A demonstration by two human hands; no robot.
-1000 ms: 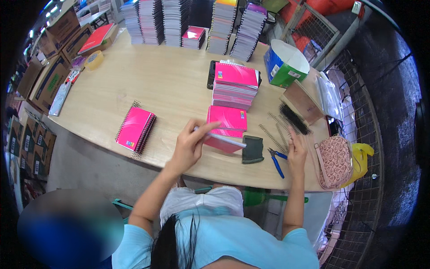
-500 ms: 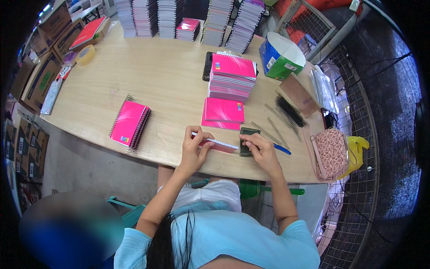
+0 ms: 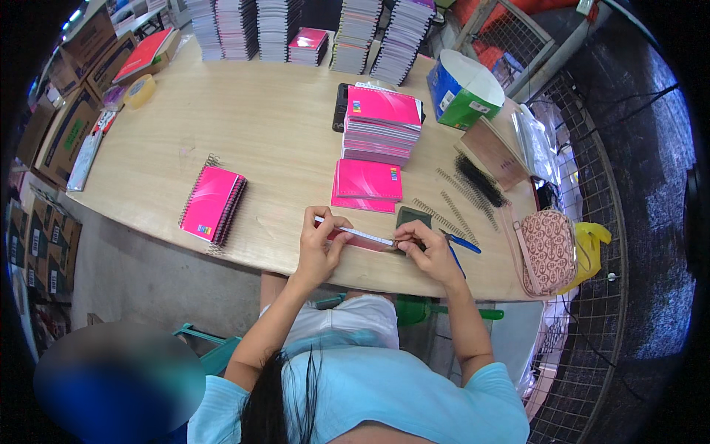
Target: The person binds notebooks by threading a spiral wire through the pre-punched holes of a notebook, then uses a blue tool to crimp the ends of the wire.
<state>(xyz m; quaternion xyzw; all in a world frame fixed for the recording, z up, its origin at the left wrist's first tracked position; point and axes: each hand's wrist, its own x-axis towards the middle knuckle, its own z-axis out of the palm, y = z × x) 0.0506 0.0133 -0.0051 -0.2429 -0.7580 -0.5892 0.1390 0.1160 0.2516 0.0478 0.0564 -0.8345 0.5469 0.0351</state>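
My left hand is closed on a small pink notebook, held on edge above the table's front edge with its white page edge upward. At the notebook's right end my right hand pinches with thumb and fingers; whatever sits between the fingertips is too small to make out. Just behind the right hand lies a dark green block or box, partly covered by the fingers. To the right of that hand rest blue-handled pliers. Pink notebook blocks lie beyond my hands, in front of a taller pink stack.
Coil-bound pink notebooks are piled at left. Loose wire coils and a black bundle of coils lie at right, near a patterned pouch. Tall notebook stacks line the far edge, and a cut-open box stands back right.
My right hand has moved slightly left from the dark green box to the notebook's right end. More of the blue-handled pliers now shows beside it. My left hand stays nearly still.
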